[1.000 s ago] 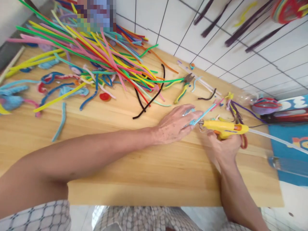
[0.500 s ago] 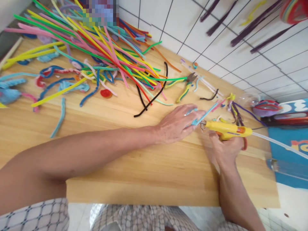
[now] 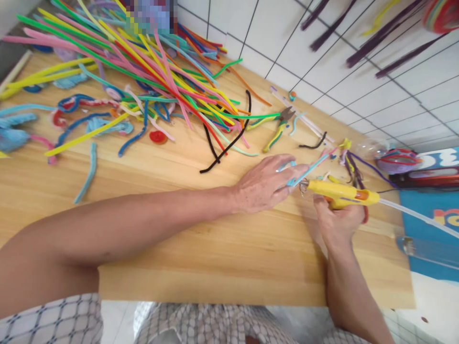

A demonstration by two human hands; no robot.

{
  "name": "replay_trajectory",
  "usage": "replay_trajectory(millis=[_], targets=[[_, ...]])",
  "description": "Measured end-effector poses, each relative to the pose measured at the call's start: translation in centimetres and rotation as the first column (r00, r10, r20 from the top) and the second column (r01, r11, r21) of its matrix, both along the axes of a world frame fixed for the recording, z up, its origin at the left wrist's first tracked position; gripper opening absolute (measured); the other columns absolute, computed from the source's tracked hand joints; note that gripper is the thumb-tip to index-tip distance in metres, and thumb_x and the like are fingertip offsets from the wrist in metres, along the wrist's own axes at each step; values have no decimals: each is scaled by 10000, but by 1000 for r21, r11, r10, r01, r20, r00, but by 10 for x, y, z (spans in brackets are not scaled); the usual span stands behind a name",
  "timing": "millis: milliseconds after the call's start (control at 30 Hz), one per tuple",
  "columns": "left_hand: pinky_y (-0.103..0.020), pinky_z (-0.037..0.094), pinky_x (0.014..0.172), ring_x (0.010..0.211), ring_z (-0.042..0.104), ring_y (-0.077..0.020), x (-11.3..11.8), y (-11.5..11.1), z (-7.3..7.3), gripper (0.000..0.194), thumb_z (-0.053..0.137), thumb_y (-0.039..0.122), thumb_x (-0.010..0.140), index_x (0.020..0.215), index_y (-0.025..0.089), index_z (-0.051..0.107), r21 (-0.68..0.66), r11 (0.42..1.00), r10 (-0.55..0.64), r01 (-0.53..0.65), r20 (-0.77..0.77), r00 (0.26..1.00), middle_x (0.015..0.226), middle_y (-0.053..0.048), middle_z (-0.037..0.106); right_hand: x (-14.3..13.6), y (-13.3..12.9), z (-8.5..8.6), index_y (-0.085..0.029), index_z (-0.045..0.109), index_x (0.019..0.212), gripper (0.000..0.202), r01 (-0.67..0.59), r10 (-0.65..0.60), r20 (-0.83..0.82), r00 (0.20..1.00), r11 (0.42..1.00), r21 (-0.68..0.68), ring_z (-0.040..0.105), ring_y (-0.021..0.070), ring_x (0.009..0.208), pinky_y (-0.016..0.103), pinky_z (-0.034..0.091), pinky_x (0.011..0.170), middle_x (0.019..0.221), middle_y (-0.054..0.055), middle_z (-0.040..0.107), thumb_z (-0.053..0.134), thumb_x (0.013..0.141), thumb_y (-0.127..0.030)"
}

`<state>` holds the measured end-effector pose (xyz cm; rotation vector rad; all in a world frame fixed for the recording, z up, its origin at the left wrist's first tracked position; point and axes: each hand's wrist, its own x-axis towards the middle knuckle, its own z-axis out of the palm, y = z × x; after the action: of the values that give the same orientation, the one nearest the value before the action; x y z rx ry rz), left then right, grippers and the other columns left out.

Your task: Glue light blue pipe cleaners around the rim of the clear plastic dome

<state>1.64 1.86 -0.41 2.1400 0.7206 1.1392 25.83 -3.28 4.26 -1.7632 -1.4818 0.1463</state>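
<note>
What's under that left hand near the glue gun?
The left hand pins a light-blue pipe cleaner to the wooden table; the glue gun nozzle meets it. The covered part is hidden.

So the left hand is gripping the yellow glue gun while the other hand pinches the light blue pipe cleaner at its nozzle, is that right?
Not quite: the head view shows the right hand gripping the yellow glue gun, while the left hand pinches the light blue pipe cleaner at its nozzle.
</note>
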Motion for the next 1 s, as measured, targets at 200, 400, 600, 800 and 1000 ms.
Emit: replay_trajectory(millis=[200,400,600,800,1000], targets=[[-586,510,1283,1552,550,-327,1,-1,1,534,525,259,1102,1636,242,518,52,998,24,-23,-29,999,1648,-183,554,8,-2,-3,-229,728,763,126,6,-6,15,1000,1000,-26,668,199,665,348,588,680,722,-9,717,747,715,-344],[-547,522,1276,1549,557,-310,0,-1,-1,532,521,277,1114,1646,269,537,80,996,42,-39,-37,998,1632,-164,569,1,-1,2,-226,726,746,155,16,-16,26,1000,1000,-9,663,202,640,343,584,643,698,-1,711,741,695,-372],[-570,519,1278,1549,559,-319,1,0,-1,539,527,273,1106,1645,270,530,63,997,39,-37,-35,999,1651,-163,558,3,-1,0,-233,707,738,142,43,-42,59,997,999,-12,655,200,643,338,587,638,688,-5,701,709,672,-359],[-605,510,1275,1559,542,-342,1,-1,0,550,503,261,1109,1659,239,513,68,997,25,-23,-40,999,1647,-193,552,5,-2,-1,-224,732,752,166,57,-57,87,995,998,-3,658,205,644,334,592,622,687,3,712,721,690,-378],[-593,508,1276,1537,557,-344,1,-1,3,552,476,283,1127,1675,220,494,70,997,26,-22,-66,997,1629,-197,556,12,-3,-4,-234,685,692,162,59,-56,117,991,998,-24,593,184,586,320,543,583,594,-24,629,732,705,-388]])
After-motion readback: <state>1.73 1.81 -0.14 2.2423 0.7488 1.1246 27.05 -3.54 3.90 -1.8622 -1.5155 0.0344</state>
